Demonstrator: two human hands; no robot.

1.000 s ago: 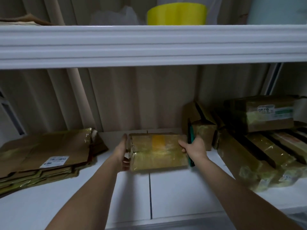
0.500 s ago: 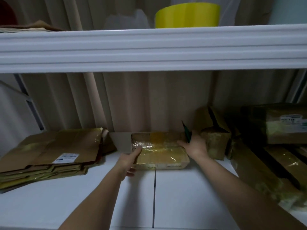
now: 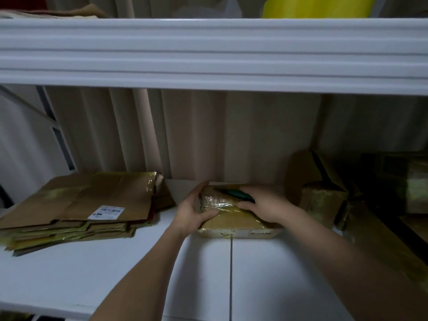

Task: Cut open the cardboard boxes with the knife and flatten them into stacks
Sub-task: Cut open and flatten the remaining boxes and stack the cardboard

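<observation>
Two hands work one taped cardboard box [image 3: 234, 216], which lies flat on the white shelf [image 3: 92, 269] in the middle, between the stack of flattened cardboard [image 3: 74, 209] on the left and the uncut boxes [image 3: 324, 198] piled on the right. The left hand [image 3: 196, 212] grips the box's left end, thumb on top and fingers wrapped round the side. The right hand [image 3: 266, 205] is curled round the green-handled knife [image 3: 238, 195] and rests on the box's top; the blade itself is too small and blurred to make out, so I cannot say whether it is in the tape yet.

The step in hand looks like slitting the shiny tape along the top. To do it well, the left hand should pin the box hard against the shelf and stay clear of the cutting line, since its thumb sits close to the knife. A shallow stroke drawn away from that thumb, following the seam, should part the tape without tearing the cardboard or letting the slick wrap make the blade skid
</observation>
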